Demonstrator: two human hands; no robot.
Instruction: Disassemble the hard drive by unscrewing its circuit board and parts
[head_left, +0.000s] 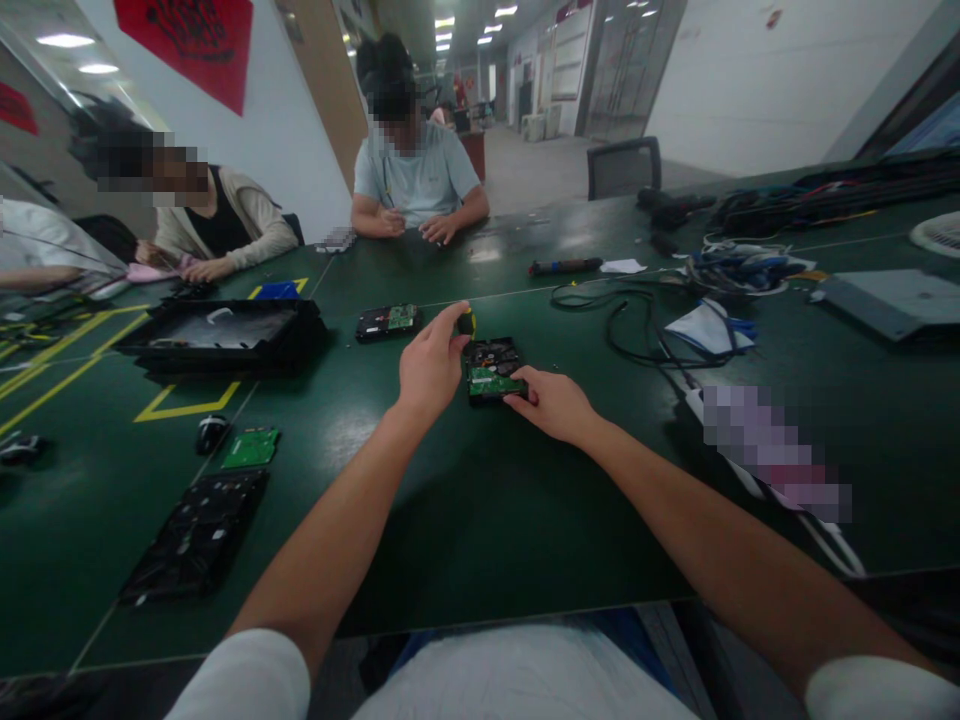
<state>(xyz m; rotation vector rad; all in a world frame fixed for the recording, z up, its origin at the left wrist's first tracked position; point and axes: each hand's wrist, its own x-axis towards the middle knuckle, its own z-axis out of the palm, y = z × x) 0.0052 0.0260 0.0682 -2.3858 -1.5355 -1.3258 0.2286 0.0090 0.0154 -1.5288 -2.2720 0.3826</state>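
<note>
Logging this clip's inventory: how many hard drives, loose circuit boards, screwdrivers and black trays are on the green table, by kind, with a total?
Hard drives: 2, one under the hands, one farther back
Loose circuit boards: 1
Screwdrivers: 2, one in the left hand, its handle showing, one lying beyond
Black trays: 2, stacked and flat
Total: 7
The right hand steadies the near drive.

Both arms reach forward, left hand (pixel 429 368) pinching, right hand (pixel 553 403) pressing down.

Screwdriver (pixel 466 322) tip behind left hand (pixel 429 368); faces blurred.
</note>
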